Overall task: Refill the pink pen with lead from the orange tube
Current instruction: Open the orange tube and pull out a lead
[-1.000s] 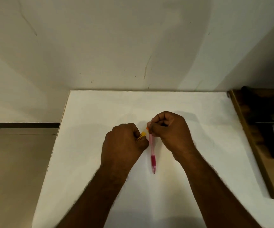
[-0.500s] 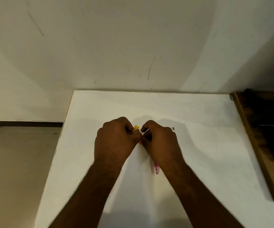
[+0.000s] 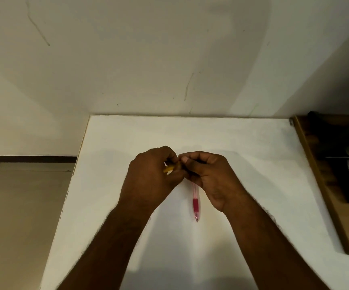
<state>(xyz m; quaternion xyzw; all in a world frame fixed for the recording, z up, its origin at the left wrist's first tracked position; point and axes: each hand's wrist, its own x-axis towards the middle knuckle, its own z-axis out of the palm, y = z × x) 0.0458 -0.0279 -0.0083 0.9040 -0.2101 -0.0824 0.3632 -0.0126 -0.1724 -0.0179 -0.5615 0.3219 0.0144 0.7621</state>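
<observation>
My left hand (image 3: 151, 178) is closed around the orange tube (image 3: 168, 169); only a short yellow-orange piece shows between its fingers. My right hand (image 3: 210, 176) has its thumb and fingertips pinched together against the left hand's fingers, at the tube's hidden end. What the right fingers pinch is covered. The pink pen (image 3: 195, 203) lies on the white table (image 3: 253, 155), tip pointing toward me. Its upper end runs under my right palm.
The table meets a pale wall at the back. Its left edge (image 3: 79, 155) drops to a beige floor. A dark wooden piece of furniture (image 3: 324, 185) with a metal part stands along the right edge.
Both hands stay joined at the tube. The orange piece that showed above the left fingers now shows lower, inside the fist. The pen lies where it was, more of it uncovered.
</observation>
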